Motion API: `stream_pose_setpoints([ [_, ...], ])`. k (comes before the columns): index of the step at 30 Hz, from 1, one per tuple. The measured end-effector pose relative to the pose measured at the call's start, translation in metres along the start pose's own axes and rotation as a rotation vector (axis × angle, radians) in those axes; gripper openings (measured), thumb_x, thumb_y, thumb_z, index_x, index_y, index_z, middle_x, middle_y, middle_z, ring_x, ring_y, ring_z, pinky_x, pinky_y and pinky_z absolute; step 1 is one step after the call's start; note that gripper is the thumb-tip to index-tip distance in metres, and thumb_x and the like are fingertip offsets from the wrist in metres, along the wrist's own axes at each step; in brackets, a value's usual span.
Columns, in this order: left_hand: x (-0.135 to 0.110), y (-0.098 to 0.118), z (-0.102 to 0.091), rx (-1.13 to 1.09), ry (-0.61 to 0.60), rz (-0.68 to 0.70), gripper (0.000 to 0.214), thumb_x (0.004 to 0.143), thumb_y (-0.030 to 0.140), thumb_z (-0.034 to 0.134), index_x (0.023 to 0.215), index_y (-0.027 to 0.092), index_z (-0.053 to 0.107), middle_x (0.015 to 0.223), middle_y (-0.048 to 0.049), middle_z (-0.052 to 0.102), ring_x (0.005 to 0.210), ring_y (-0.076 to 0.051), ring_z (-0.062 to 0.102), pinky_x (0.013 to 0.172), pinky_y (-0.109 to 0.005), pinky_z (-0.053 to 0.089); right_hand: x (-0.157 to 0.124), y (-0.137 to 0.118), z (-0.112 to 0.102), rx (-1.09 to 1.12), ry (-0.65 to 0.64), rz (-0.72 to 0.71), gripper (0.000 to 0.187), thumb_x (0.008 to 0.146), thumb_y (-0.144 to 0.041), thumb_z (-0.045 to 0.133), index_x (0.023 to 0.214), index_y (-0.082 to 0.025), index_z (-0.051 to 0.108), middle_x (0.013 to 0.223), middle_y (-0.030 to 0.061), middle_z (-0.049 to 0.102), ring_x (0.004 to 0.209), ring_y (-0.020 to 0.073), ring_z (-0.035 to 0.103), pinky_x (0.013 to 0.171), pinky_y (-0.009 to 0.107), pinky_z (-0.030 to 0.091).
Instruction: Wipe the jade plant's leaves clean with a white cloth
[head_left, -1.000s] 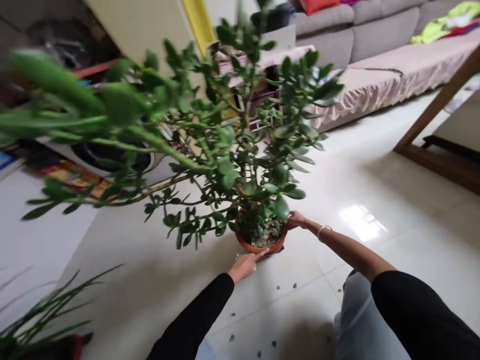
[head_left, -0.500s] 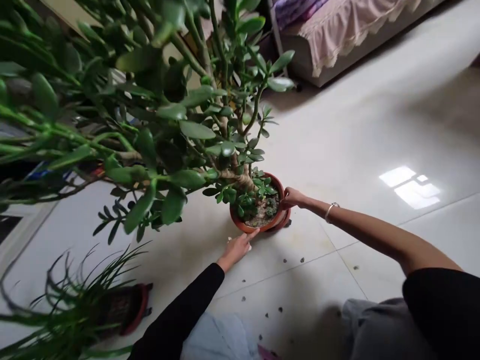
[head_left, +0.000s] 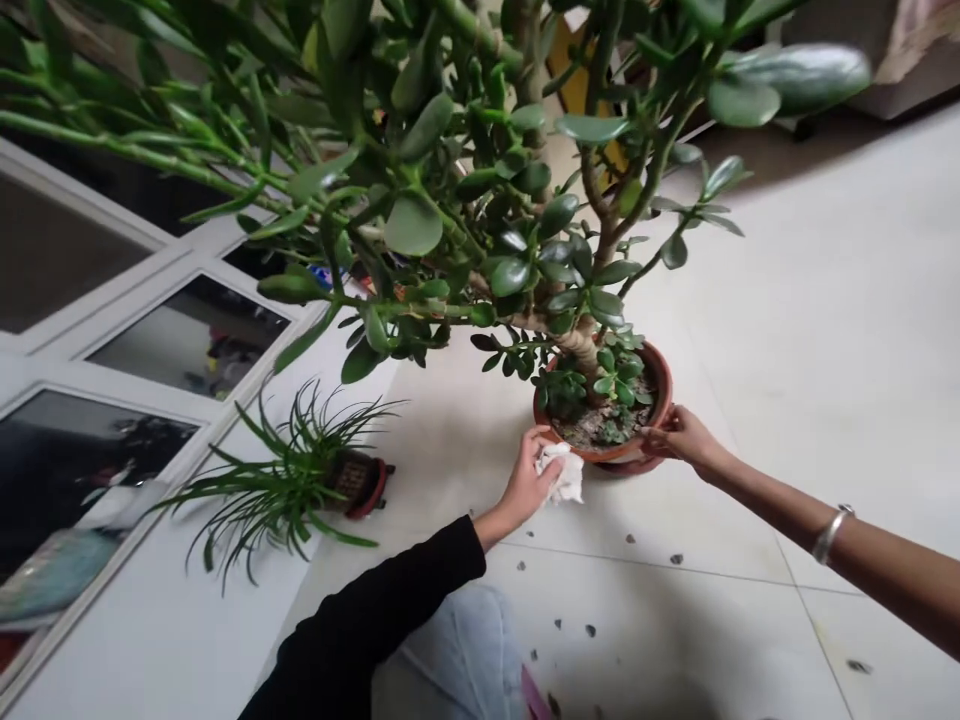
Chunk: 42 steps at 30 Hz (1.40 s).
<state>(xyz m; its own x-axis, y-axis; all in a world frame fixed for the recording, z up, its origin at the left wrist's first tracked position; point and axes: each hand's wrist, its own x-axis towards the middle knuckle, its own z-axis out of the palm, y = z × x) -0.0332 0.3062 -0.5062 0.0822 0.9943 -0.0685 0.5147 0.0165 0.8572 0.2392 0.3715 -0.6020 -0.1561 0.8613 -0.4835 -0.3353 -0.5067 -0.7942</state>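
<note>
- Our left hand (head_left: 527,480) is curled around a crumpled white tissue (head_left: 566,474), fingertips at the rim of the plant pot (head_left: 664,388).
- Our right hand (head_left: 686,441) pinches the pot's right rim, fingers nearly together.
- We see the jade plant (head_left: 579,350) rooted in that pot, on the tiled floor (head_left: 727,640).

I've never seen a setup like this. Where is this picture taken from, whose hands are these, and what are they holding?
No machine here: these are a person's own bare hands, seen from a camera worn on their head. The left hand holds something white and crumpled, perhaps tissue or cloth, at the near rim of a reddish pot. The right hand holds that rim's right side. A large leafy plant grows in the pot. Small dark bits lie scattered on the pale tiled floor.
</note>
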Motion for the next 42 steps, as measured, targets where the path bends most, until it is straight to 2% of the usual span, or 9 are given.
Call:
stream_pose_setpoints([
  [6,0.001,0.034,0.054,-0.411,0.038,-0.146,0.054,0.078,0.042,0.088,0.116,0.023,0.055,0.098,0.0000,0.064,0.089,-0.015,0.060,0.086,-0.028,0.049,-0.058,0.018,0.016,-0.076,-0.076,0.118,0.045,0.088,-0.063,0.077,0.093,-0.022,0.059,0.095,0.0077,0.074,0.091,0.0240,0.076,0.080,0.042,0.070],
  [9,0.002,0.042,0.081,-0.477,0.075,-0.116,0.058,0.069,0.034,0.093,0.114,0.022,0.057,0.100,0.0008,0.062,0.090,-0.014,0.059,0.086,-0.027,0.048,-0.082,0.012,0.025,-0.112,-0.228,-0.061,0.063,0.087,-0.082,0.066,0.115,-0.025,0.066,0.121,0.0076,0.074,0.116,0.0243,0.071,0.100,0.040,0.063],
  [14,0.004,0.054,0.105,-0.703,0.061,-0.265,0.071,0.057,0.024,0.098,0.115,0.023,0.057,0.100,0.0008,0.068,0.091,-0.014,0.064,0.087,-0.027,0.050,-0.084,-0.005,0.023,-0.212,-0.245,-0.329,0.063,0.074,-0.080,0.080,0.100,-0.024,0.067,0.093,0.0025,0.072,0.089,0.0222,0.067,0.082,0.037,0.063],
  [19,-0.004,0.048,0.110,-0.946,-0.042,-0.533,0.066,0.054,0.026,0.101,0.108,0.021,0.063,0.099,-0.0005,0.071,0.085,-0.013,0.066,0.079,-0.024,0.050,-0.085,0.003,-0.001,-0.119,-0.224,-0.178,0.057,0.077,-0.076,0.080,0.100,-0.024,0.070,0.087,0.0028,0.073,0.082,0.0228,0.069,0.070,0.034,0.061],
  [24,-0.021,0.028,0.122,-0.923,-0.090,-0.608,0.058,0.055,0.040,0.104,0.092,0.019,0.064,0.079,0.0034,0.062,0.068,-0.009,0.057,0.062,-0.020,0.041,-0.092,0.021,-0.030,0.031,-0.014,-0.011,0.051,0.079,-0.070,0.083,0.099,-0.025,0.070,0.095,0.0047,0.077,0.087,0.0250,0.073,0.074,0.035,0.063],
  [29,-0.029,0.019,0.147,-0.894,0.043,-0.480,0.051,0.069,0.052,0.098,0.095,0.019,0.069,0.086,0.0009,0.065,0.076,-0.009,0.058,0.067,-0.019,0.044,-0.103,0.033,-0.023,-0.082,0.033,-0.059,0.052,0.092,-0.074,0.065,0.114,-0.027,0.069,0.111,0.0064,0.078,0.097,0.0246,0.074,0.080,0.034,0.064],
  [34,-0.034,0.020,0.160,-0.650,-0.043,-0.237,0.047,0.096,0.053,0.074,0.132,0.024,0.070,0.134,-0.0109,0.073,0.124,-0.023,0.069,0.109,-0.034,0.053,-0.106,0.039,-0.011,-0.241,0.016,-0.209,0.060,0.090,-0.074,0.069,0.130,-0.030,0.063,0.126,0.0065,0.074,0.107,0.0226,0.073,0.093,0.032,0.063],
  [38,-0.030,0.017,0.147,-0.561,-0.270,-0.100,0.053,0.104,0.039,0.064,0.155,0.026,0.057,0.156,-0.0113,0.063,0.144,-0.025,0.060,0.124,-0.038,0.045,-0.100,0.039,-0.021,-0.352,0.058,-0.227,0.053,0.094,-0.070,0.064,0.126,-0.028,0.065,0.113,0.0063,0.076,0.096,0.0220,0.073,0.084,0.031,0.063],
  [42,-0.001,0.003,0.113,-0.386,-0.105,-0.028,0.035,0.101,0.031,0.066,0.135,0.022,0.068,0.139,-0.0113,0.072,0.116,-0.019,0.071,0.100,-0.032,0.058,-0.099,0.034,-0.032,-0.528,-0.002,-0.295,0.044,0.099,-0.065,0.058,0.122,-0.029,0.068,0.104,0.0058,0.076,0.084,0.0218,0.071,0.071,0.031,0.060],
])
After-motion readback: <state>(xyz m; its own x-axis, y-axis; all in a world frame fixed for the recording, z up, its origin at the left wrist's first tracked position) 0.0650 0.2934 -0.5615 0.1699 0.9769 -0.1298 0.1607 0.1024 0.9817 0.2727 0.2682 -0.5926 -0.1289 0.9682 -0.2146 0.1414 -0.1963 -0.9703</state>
